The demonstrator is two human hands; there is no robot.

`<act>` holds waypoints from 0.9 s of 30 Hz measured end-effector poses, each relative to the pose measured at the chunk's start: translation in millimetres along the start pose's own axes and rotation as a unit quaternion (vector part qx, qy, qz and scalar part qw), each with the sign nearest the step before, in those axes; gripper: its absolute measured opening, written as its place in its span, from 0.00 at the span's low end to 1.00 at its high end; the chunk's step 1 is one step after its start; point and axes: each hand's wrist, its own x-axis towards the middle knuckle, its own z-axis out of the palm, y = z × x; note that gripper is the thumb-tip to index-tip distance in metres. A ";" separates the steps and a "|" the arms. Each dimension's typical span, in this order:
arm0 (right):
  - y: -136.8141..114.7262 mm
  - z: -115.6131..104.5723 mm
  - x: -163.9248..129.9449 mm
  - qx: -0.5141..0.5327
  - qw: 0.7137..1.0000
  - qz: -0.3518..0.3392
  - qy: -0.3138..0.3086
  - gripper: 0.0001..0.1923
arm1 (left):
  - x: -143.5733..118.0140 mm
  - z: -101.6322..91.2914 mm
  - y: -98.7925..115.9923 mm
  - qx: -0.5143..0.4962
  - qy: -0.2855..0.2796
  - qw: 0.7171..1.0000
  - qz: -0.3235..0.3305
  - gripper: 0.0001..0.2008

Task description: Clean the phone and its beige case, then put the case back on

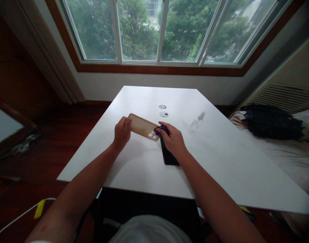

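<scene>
A yellowed, see-through phone case (141, 127) with round camera holes is held tilted above the white table (136, 168). My left hand (122, 130) is closed around its left end. At the camera-hole end, my right hand (171, 135) is closed on a small dark purple cloth (164, 129), pressed against the case. Most of the cloth is hidden by my fingers. Below my right hand a black phone (168, 156) lies flat on the table, partly covered by my hand and wrist.
Two round stickers (164, 114) lie farther back on the table. Right of them a clear spray bottle (198, 121) lies on its side. A black bag-like item (273, 122) rests on the bed at right. Windows stand beyond the table.
</scene>
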 end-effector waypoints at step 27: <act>-11.6 1.3 -4.6 0.030 0.990 0.003 0.136 0.21 | -3.7 3.1 11.6 0.048 -0.134 0.982 0.125 0.10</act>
